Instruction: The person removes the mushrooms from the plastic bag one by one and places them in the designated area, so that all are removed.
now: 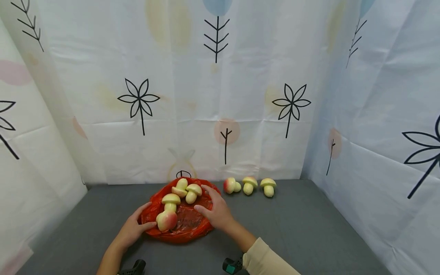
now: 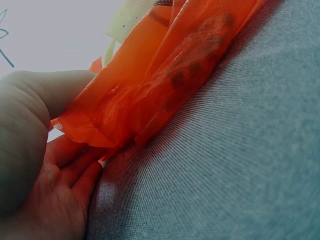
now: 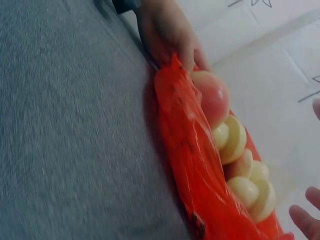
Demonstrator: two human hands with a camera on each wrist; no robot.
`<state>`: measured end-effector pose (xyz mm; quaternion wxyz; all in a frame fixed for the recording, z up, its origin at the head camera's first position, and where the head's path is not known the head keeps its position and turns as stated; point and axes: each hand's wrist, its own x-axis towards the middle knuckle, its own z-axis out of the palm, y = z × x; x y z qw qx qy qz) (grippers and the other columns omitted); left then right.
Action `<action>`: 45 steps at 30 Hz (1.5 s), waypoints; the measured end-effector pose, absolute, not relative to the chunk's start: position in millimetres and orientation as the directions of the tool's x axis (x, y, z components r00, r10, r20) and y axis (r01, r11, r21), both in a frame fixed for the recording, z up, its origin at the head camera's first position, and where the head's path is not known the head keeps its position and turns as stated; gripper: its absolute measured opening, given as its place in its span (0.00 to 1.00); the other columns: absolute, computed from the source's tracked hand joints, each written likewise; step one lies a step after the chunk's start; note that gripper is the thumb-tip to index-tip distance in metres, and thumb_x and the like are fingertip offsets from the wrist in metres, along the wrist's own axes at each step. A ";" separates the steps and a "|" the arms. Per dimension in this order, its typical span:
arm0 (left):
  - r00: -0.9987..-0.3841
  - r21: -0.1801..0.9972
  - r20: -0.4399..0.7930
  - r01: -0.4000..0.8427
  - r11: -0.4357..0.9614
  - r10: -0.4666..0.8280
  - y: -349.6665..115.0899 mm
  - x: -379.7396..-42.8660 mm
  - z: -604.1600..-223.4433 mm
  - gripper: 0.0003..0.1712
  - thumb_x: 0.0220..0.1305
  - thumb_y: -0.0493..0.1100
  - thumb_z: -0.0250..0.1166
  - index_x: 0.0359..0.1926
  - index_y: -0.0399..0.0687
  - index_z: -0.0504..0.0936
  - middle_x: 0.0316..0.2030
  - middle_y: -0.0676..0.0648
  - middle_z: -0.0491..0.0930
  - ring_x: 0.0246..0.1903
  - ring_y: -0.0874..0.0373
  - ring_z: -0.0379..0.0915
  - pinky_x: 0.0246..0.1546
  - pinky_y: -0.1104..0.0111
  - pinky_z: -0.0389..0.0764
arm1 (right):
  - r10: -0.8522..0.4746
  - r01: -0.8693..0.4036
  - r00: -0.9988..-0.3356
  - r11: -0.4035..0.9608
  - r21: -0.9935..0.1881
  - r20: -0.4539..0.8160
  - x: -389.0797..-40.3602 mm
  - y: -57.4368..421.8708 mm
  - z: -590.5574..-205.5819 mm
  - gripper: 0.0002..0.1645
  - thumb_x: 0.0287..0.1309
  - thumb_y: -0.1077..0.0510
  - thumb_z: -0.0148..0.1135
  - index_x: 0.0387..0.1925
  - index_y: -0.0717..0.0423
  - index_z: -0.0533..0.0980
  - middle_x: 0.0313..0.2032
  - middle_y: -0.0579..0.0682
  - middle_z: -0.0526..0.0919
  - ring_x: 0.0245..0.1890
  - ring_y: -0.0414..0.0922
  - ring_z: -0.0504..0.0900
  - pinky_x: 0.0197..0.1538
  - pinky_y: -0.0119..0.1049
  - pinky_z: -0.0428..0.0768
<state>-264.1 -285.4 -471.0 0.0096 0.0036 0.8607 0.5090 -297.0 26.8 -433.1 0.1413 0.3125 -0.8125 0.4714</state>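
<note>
A red plastic bag [image 1: 190, 225] lies spread on the table with its mouth facing up. Inside it several toy mushrooms [image 1: 170, 201] with pale yellow caps and stems are grouped at the left and back, one with a pink-red cap [image 1: 168, 220] nearest the front. My left hand [image 1: 132, 229] holds the bag's left rim, thumb on the inner side and fingers outside, as the left wrist view [image 2: 55, 150] shows. My right hand [image 1: 217, 210] hovers over the bag's right side, fingers spread and holding nothing; its fingertips show at the right wrist view's edge.
Three more toy mushrooms stand or lie in a row behind the bag to the right: one red-capped on its side [image 1: 230, 185], two upright [image 1: 249, 185]. The grey table [image 1: 292, 229] is bounded by white printed curtains [image 1: 258, 145] at the back and sides.
</note>
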 end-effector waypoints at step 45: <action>-0.999 0.857 0.033 0.049 0.513 0.040 -284.6 -262.5 -469.3 0.47 0.61 0.52 0.68 0.74 0.43 0.54 0.69 0.29 0.54 0.65 0.33 0.55 0.60 0.39 0.61 | -0.596 -0.720 -0.694 0.556 -0.416 0.405 -283.4 -61.3 -465.7 0.38 0.58 0.43 0.68 0.67 0.46 0.68 0.65 0.46 0.69 0.64 0.43 0.68 0.62 0.41 0.70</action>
